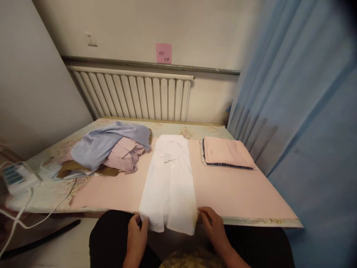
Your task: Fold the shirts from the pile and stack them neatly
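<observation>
A white shirt (170, 178) lies lengthwise before me, its sides folded inward and a slit between the two lower panels. Its lower end hangs over the table's front edge. My left hand (137, 232) is closed at the lower left corner, thumb and fingers pinching the cloth. At the lower right side, my right hand (214, 227) has its thumb and fingers closed on the shirt's edge; its fingertips are partly hidden. Under the shirt is a pink mat (228, 193).
Left of the shirt is a loose heap of clothes (111, 147); right, a folded pink stack (230, 152). A power strip (21, 176) with white cables lies far left. A radiator (134, 95) stands behind; a blue curtain (301, 123) hangs right.
</observation>
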Demonstrator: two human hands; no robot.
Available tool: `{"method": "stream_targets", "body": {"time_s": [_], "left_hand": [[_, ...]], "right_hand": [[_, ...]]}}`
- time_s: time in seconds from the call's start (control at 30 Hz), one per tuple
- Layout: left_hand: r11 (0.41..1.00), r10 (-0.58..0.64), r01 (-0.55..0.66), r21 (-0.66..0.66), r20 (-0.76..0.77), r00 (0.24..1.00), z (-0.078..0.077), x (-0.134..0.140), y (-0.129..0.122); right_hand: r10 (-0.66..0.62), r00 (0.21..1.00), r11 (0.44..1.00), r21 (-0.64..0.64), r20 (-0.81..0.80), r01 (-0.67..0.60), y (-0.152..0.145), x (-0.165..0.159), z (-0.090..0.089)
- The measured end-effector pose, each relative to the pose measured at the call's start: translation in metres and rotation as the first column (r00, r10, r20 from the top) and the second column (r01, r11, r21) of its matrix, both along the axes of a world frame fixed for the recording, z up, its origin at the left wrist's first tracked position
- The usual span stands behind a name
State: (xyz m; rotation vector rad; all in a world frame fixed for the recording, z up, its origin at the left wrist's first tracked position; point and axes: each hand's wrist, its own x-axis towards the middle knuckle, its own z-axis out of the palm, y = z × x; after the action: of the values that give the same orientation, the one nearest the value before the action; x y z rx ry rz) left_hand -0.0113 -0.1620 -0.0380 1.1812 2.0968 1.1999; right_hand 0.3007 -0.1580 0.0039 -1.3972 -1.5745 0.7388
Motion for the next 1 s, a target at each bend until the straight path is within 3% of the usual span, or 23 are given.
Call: {"method": "stream_targets", "body": {"time_s": [0.1, 0.17, 0.23, 0.37, 0.47, 0.53, 0.77, 1.0], "left_hand": [[0.991, 0.122, -0.102, -0.083, 0.307, 0.944, -0.002, 0.003, 0.006], [0.986, 0.163, -0.138, -0.092, 0.376, 0.912, -0.001, 0.004, 0.008], [0.991, 0.136, -0.120, -0.064, 0.437, 0.889, 0.002, 0.004, 0.007], [0.998, 0.056, -0.046, -0.032, 0.636, 0.770, 0.016, 0.004, -0.002], [0.994, 0.036, 0.052, -0.094, 0.743, 0.668, 0.029, 0.004, -0.007], [0.983, 0.067, 0.089, -0.159, 0.769, 0.635, 0.035, 0.003, -0.009], [0.967, 0.072, 0.143, -0.213, 0.760, 0.646, 0.045, 0.005, -0.017], [0.940, 0.060, 0.237, -0.247, 0.802, 0.594, 0.046, 0.021, -0.032]], "right_hand": [[-0.033, 0.987, 0.954, -0.300, -0.160, -0.017, -0.004, 0.003, -0.003], [-0.080, 0.960, 0.853, -0.516, -0.267, -0.073, -0.005, 0.003, -0.011], [-0.138, 0.927, 0.770, -0.626, -0.350, -0.122, -0.008, 0.000, -0.019], [-0.169, 0.796, 0.764, -0.588, -0.582, -0.267, -0.018, -0.015, -0.019], [-0.139, 0.692, 0.779, -0.510, -0.709, -0.366, -0.021, -0.027, -0.012], [-0.142, 0.673, 0.770, -0.508, -0.726, -0.386, -0.020, -0.031, -0.009], [-0.214, 0.840, 0.753, -0.632, -0.499, -0.184, -0.018, -0.022, -0.010], [-0.173, 0.909, 0.773, -0.624, -0.380, -0.114, -0.020, 0.001, -0.009]]}}
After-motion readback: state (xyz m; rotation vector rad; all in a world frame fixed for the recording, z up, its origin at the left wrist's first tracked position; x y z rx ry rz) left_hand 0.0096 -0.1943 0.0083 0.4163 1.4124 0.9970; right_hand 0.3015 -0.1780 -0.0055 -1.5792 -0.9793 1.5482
